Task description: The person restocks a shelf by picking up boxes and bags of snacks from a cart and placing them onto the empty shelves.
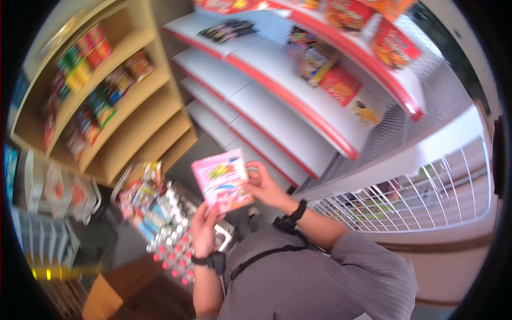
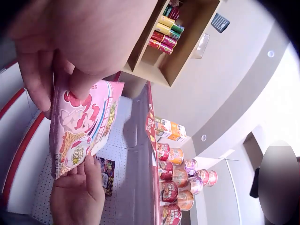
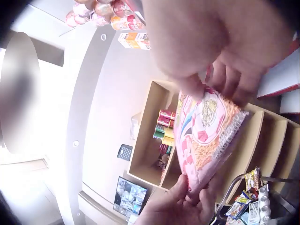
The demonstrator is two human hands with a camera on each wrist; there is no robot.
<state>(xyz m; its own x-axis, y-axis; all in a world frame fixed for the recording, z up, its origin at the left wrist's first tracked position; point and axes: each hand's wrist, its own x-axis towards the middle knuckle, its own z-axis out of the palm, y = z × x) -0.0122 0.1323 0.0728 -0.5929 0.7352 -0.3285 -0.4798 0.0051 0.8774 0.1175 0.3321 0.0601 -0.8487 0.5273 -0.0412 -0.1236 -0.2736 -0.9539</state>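
Observation:
A pink snack packet (image 1: 223, 181) is held up in front of the body between both hands. The left hand (image 1: 204, 230) pinches its lower corner, thumb on the printed face. At the opposite side, the right hand (image 1: 265, 188) grips the edge with thumb and fingers. The left wrist view shows the packet (image 2: 84, 124) with a cartoon figure on its face, the left hand (image 2: 79, 47) close to the camera and the right hand (image 2: 79, 192) at the far end. In the right wrist view the packet (image 3: 206, 136) lies between the right hand (image 3: 225, 51) and the left hand (image 3: 180, 206).
White shelves with red edges (image 1: 288, 101) stand ahead, holding some packets. A wooden shelf unit (image 1: 160, 114) with snacks is at the left. Below it is a cart of packets (image 1: 141, 197) and red-capped bottles (image 1: 178, 256). A white wire basket (image 1: 405, 200) hangs at the right.

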